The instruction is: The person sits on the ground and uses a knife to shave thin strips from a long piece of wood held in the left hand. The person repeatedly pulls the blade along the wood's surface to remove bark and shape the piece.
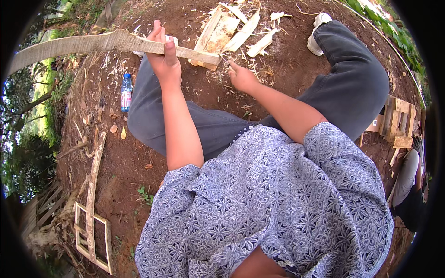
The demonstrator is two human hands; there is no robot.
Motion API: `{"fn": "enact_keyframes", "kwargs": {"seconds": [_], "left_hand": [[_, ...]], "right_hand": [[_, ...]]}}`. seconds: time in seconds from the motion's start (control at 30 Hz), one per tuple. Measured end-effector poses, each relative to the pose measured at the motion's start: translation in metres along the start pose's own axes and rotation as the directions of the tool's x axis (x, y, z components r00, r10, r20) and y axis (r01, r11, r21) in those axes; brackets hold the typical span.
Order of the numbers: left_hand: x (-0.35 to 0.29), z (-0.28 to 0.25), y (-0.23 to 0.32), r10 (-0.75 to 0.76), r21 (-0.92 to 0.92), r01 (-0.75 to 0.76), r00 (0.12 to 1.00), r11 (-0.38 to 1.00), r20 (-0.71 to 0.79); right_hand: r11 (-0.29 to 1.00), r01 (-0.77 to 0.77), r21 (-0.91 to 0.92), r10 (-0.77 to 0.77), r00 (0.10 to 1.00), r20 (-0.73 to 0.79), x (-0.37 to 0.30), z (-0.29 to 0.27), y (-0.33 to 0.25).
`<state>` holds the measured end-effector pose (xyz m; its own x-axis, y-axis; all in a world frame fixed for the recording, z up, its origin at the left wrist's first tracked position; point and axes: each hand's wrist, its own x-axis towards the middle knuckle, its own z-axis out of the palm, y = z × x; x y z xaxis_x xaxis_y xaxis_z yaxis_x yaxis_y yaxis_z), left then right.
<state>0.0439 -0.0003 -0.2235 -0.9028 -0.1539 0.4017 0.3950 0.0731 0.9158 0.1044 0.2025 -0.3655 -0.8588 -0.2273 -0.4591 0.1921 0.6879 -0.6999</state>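
A long, rough-sawn wooden board (102,42) slants across the top left, from the left rim down to its narrow end near the middle. My left hand (167,67) grips it from below, thumb and fingers around its edges. Close to that narrow end is my right hand (243,79), its fingers closed around a thin tool whose tip meets or nearly meets the board. Most of that tool is hidden, so its kind is unclear. Beneath the board's end lies a pale wooden block (222,34) on the soil.
Split wood pieces (245,30) and shavings litter the ground ahead. A water bottle (126,92) with a blue cap stands by my left leg. A wooden frame (109,241) with a long stick across it lies lower left. Small wooden crates (399,118) sit beyond my right knee.
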Motion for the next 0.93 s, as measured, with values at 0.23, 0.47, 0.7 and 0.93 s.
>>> {"fn": "enact_keyframes", "kwargs": {"seconds": [0.23, 0.47, 0.7, 0.93], "left_hand": [[0.000, 0.000, 0.007, -0.011, 0.002, 0.011, 0.999, 1.000, -0.044], [-0.002, 0.000, 0.001, 0.055, -0.017, -0.056, 0.998, 0.998, -0.028], [0.008, 0.011, 0.006, 0.066, 0.003, -0.066, 0.997, 0.998, -0.049], [-0.003, -0.008, -0.003, 0.091, 0.069, -0.086, 0.994, 0.994, -0.066]], "right_hand": [[0.990, 0.080, 0.119, -0.086, 0.995, 0.044, -0.032, -0.028, -0.061], [0.990, 0.076, 0.120, -0.075, 0.997, -0.008, -0.029, -0.029, -0.065], [0.998, 0.040, 0.048, -0.034, 0.993, -0.109, 0.002, 0.015, 0.061], [0.951, 0.222, 0.214, -0.206, 0.974, -0.095, -0.032, -0.019, -0.077]]}}
